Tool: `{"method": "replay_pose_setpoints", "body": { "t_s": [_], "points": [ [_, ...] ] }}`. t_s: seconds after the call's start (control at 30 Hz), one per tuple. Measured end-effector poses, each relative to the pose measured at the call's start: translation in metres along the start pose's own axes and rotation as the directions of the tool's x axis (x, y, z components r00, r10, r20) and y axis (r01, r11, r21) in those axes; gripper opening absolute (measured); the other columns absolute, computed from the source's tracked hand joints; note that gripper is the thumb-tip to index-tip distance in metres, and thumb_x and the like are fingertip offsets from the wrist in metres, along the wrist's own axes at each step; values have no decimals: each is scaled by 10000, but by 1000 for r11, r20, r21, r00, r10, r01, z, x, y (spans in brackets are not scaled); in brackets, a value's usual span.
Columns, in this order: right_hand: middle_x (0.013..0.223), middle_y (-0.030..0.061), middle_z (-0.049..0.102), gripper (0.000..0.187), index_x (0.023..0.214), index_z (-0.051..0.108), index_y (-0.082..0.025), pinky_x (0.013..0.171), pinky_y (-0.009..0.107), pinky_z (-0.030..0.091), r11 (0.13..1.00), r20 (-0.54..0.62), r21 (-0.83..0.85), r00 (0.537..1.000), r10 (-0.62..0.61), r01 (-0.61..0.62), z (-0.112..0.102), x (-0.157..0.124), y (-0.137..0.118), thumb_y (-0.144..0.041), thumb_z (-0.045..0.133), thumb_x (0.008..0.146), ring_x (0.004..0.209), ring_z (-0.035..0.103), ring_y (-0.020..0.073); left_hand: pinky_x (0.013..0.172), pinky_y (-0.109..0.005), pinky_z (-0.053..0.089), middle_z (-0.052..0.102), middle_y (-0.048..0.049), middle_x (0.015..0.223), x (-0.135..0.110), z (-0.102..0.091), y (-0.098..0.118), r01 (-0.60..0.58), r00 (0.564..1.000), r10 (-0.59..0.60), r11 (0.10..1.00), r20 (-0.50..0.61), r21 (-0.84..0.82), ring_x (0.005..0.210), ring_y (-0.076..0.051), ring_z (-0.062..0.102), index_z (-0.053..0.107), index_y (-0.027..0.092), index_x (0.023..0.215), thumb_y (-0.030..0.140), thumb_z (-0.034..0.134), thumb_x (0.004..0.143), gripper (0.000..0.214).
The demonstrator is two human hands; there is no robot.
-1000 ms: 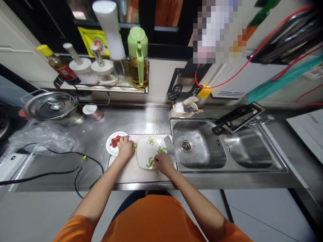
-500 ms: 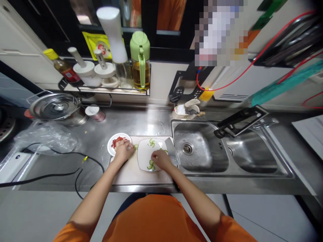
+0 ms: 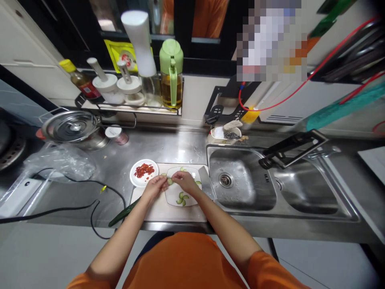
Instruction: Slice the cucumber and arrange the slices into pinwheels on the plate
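Observation:
My left hand (image 3: 155, 186) and my right hand (image 3: 184, 181) meet over the left edge of a white square plate (image 3: 173, 196) on a pale cutting board (image 3: 156, 210). Both pinch a cucumber slice (image 3: 170, 181) between their fingertips. Green cucumber slices lie in a flower pattern (image 3: 182, 198) on the plate near me, and more slices show at its far edge. Left of the plate stands a small round dish of chopped red chili (image 3: 144, 171). A knife blade (image 3: 205, 184) lies along the board's right edge.
A cucumber piece (image 3: 124, 212) lies at the counter's front edge by a black cable (image 3: 75, 206). A double steel sink (image 3: 270, 184) is to the right. A lidded pot (image 3: 72, 128), a plastic bag (image 3: 60, 162) and a rack of bottles (image 3: 132, 88) stand at the back left.
My left hand left the chili dish and moved right; my right hand moved from the plate's near side up to its left edge. Both now meet on one slice.

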State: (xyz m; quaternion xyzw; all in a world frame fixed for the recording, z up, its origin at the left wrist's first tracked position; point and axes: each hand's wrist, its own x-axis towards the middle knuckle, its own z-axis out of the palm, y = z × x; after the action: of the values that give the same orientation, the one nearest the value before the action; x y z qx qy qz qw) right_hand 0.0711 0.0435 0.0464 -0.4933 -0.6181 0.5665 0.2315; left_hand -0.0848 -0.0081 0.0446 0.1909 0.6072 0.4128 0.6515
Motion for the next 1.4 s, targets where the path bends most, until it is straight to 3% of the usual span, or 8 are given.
{"method": "replay_pose_setpoints", "body": {
  "t_s": [0.13, 0.27, 0.5, 0.7, 0.83, 0.93, 1.07, 1.4],
  "points": [
    [709, -14, 636, 110, 726, 655, -167, 689, 239, 410, 997, 84, 71, 996, -15, 9, -7, -1, -2, -253, 587, 720, 683, 534, 113, 474, -167, 463, 672, -75, 723, -1, 4, -5, 314, 949, -310, 936, 51, -161, 567, -110, 634, 548, 133, 891, 399, 558, 846, 270],
    [714, -9, 637, 104, 729, 655, -163, 697, 241, 412, 996, 149, 86, 988, -30, 17, -12, -1, -3, -246, 596, 706, 695, 536, 117, 416, -132, 438, 634, -54, 637, 1, 8, -6, 425, 905, -396, 852, 154, -306, 482, -71, 584, 550, 105, 841, 254, 439, 917, 200],
    [688, -7, 633, 105, 740, 667, -162, 664, 229, 413, 1000, 161, 11, 987, 22, -24, -15, 4, 9, -234, 596, 710, 672, 546, 114, 489, -125, 446, 625, -21, 645, 5, 3, -8, 229, 973, -219, 921, 68, -316, 516, -46, 564, 623, 92, 906, 46, 597, 745, 169],
    [724, -1, 655, 139, 809, 680, -172, 602, 200, 392, 919, 159, -395, 983, 94, -24, -7, 9, 18, -207, 555, 758, 658, 560, 104, 510, -193, 387, 624, 7, 592, 14, -10, -33, -29, 992, 52, 982, -116, 189, 506, -81, 530, 670, 128, 886, 247, 694, 649, 266],
    [769, 13, 671, 139, 811, 682, -177, 627, 204, 371, 845, 155, -534, 984, 90, 7, -2, 12, 19, -174, 553, 758, 714, 561, 118, 629, -237, 407, 644, 13, 629, 13, -13, -42, -157, 948, 292, 774, -126, 613, 590, -120, 563, 693, 173, 820, 303, 636, 683, 198],
    [800, 25, 675, 146, 812, 681, -184, 651, 221, 358, 791, 147, -611, 986, 82, 26, 2, 13, 20, -169, 544, 764, 767, 558, 142, 648, -246, 396, 644, -3, 648, 11, -11, -42, -219, 906, 418, 587, -61, 779, 622, -135, 563, 688, 176, 772, 295, 576, 737, 167],
    [797, 50, 666, 183, 798, 680, -191, 677, 260, 342, 706, 128, -707, 989, 80, 35, 8, 15, 19, -170, 499, 801, 847, 541, 192, 697, -262, 401, 649, -45, 721, 10, -7, -40, -259, 870, 493, 408, 28, 875, 714, -166, 575, 667, 174, 732, 235, 513, 785, 174],
    [893, 90, 650, 199, 863, 656, -197, 725, 323, 329, 578, 127, -813, 991, 44, 78, 17, 9, 21, -229, 460, 876, 982, 469, 250, 815, -320, 424, 614, -94, 906, 3, -8, -44, -263, 853, 509, 232, 114, 936, 887, -224, 564, 654, 189, 898, 264, 520, 814, 175]
  ]
}}
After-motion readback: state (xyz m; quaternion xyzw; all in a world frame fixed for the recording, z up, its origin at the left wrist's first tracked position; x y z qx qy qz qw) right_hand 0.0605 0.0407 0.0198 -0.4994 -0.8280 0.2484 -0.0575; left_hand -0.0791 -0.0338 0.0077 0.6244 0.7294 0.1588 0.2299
